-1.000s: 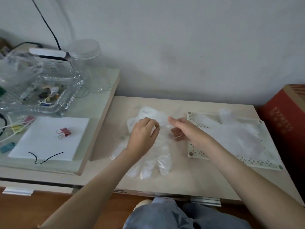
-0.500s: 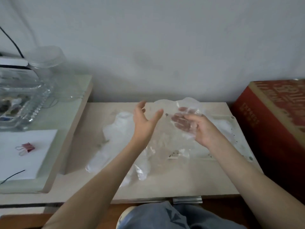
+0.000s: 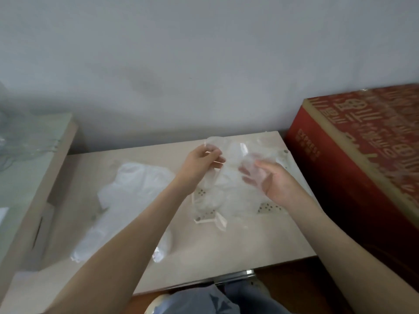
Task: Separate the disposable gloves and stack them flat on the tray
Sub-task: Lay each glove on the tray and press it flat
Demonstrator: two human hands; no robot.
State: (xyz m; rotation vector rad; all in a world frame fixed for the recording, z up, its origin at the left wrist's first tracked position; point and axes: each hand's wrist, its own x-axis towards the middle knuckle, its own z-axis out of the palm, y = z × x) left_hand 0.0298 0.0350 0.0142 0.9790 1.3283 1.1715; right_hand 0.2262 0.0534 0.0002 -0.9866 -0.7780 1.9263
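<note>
Above the right half of the low table [image 3: 226, 252], both hands hold one clear glove [image 3: 229, 171] in the air over the tray [image 3: 269, 208]. The left hand [image 3: 200, 164] pinches the glove's upper edge between thumb and fingertips, the fingers curled. The right hand [image 3: 274, 182] lies palm-up with fingers loosely spread behind the film, which drapes over them; no plain pinch shows there. The glove's loose lower part hangs down to the tray, and one fold reaches past the tray's near left corner onto the table.

The tray is white with rows of small holes along its rim, and sits toward the table's right side, its far corner near the table's back edge. A red box [image 3: 353, 168] stands just beside the table's right edge, taller than the tabletop, closing that side. To the left, the pile of gloves [image 3: 136, 186] lies flat on the table, partly hidden by the left forearm, well apart from the tray, with a strip of bare tabletop between them. A taller side table [image 3: 27, 177] walls in the left. Bare tabletop runs in front of the tray up to the near edge. The wall [image 3: 204, 64] closes the back.

On the box's side, pale letters read "EXPRESS"; the large gold characters on its top are too blurred to read.
</note>
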